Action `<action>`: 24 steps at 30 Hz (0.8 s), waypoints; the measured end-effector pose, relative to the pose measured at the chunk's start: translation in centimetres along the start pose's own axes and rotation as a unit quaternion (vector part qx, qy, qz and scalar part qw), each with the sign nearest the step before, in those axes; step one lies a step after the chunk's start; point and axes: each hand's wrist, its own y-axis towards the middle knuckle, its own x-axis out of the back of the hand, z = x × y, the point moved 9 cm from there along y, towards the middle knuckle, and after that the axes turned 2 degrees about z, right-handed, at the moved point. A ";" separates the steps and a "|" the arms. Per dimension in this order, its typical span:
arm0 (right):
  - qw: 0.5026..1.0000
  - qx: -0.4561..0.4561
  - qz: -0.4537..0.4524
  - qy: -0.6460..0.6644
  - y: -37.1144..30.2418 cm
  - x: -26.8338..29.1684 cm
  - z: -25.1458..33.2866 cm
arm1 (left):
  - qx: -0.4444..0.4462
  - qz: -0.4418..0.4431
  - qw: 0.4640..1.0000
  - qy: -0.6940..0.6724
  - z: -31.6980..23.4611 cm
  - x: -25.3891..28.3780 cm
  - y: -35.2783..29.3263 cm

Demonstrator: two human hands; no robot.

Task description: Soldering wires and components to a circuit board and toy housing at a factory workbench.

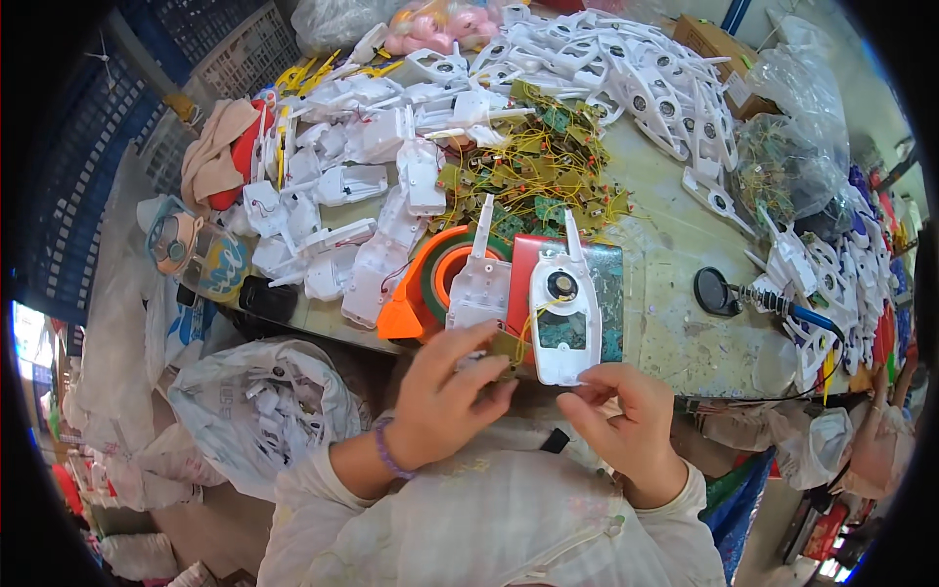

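Observation:
In front of me a white plastic shell [591, 340] with two openings leans on a red box [526, 256]. A round black speaker [561, 286] sits in its upper opening, with thin yellow wires running off to the left. My right hand [631, 426] has its fingers curled at the shell's lower right corner. My left hand [440, 401] is half curled, its fingertips at a small olive circuit board [511, 344] that they mostly hide. Just beyond the left fingers lies a white back shell [479, 292] with one upright antenna-like arm.
An orange-and-green tape roll [430, 284] stands beside the shells. Behind are heaped circuit boards [533, 161] with yellow wires and white shells [655, 83]. A soldering iron holder [773, 298] is at right; a bottle [201, 254] and an open bag of parts [269, 411] at left.

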 end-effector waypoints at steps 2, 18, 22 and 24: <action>0.992 0.087 -0.011 -0.089 0.5 -0.2 1.6 | 0.049 0.019 0.997 -0.063 1.6 1.0 0.2; 0.814 0.332 0.074 -0.470 2.0 -6.8 10.2 | 0.003 0.175 0.984 -0.033 4.4 0.2 4.1; 0.782 0.337 0.103 -0.515 2.0 -8.1 10.6 | -0.018 0.136 0.990 -0.032 5.0 0.5 4.9; 0.768 0.336 0.101 -0.536 2.1 -8.5 10.4 | -0.017 0.141 0.990 -0.020 5.2 0.7 5.4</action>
